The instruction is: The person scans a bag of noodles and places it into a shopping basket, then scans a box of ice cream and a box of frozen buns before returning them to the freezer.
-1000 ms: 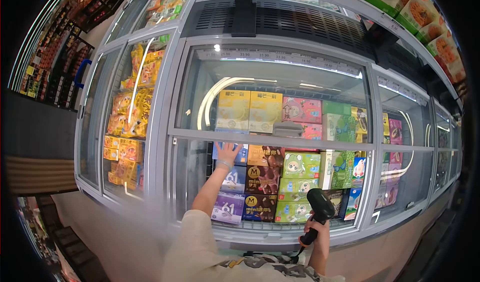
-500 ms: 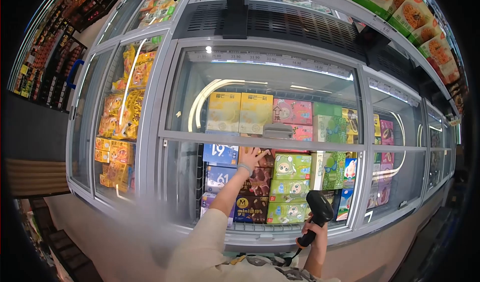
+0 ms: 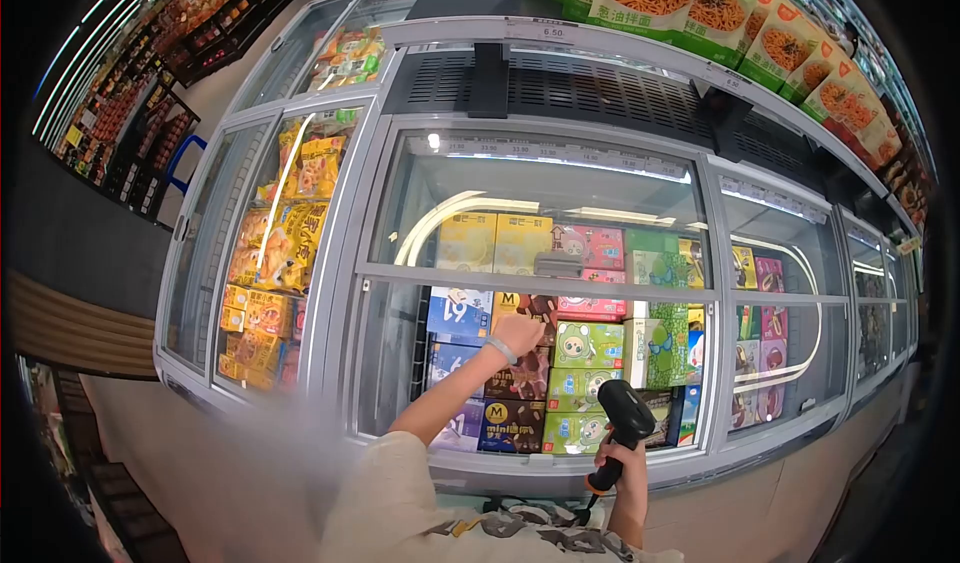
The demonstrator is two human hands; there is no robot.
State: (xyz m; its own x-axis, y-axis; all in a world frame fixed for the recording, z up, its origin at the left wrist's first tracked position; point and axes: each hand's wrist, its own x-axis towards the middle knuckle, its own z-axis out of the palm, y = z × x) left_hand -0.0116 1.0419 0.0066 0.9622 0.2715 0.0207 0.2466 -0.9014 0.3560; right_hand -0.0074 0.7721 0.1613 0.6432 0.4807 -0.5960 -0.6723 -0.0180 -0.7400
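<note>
Single head-worn view, facing forward and down over freezer cases (image 3: 540,281), fairly near

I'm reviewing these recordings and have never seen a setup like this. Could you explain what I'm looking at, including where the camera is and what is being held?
There is no robot here: these are a person's bare hands. Every picture comes from one camera worn on the person's head, looking forward and down.

In front is a glass-topped freezer. Inside are stacked cartons: yellow boxes toward the back, then blue-and-white boxes, brown boxes and green boxes. Yellow bags lie in the section to the left, and noodle packets stand on the shelf above.

The right hand holds a black handheld device, which looks like a scanner. The left hand is over the brown boxes; whether it grips one is unclear.
</note>
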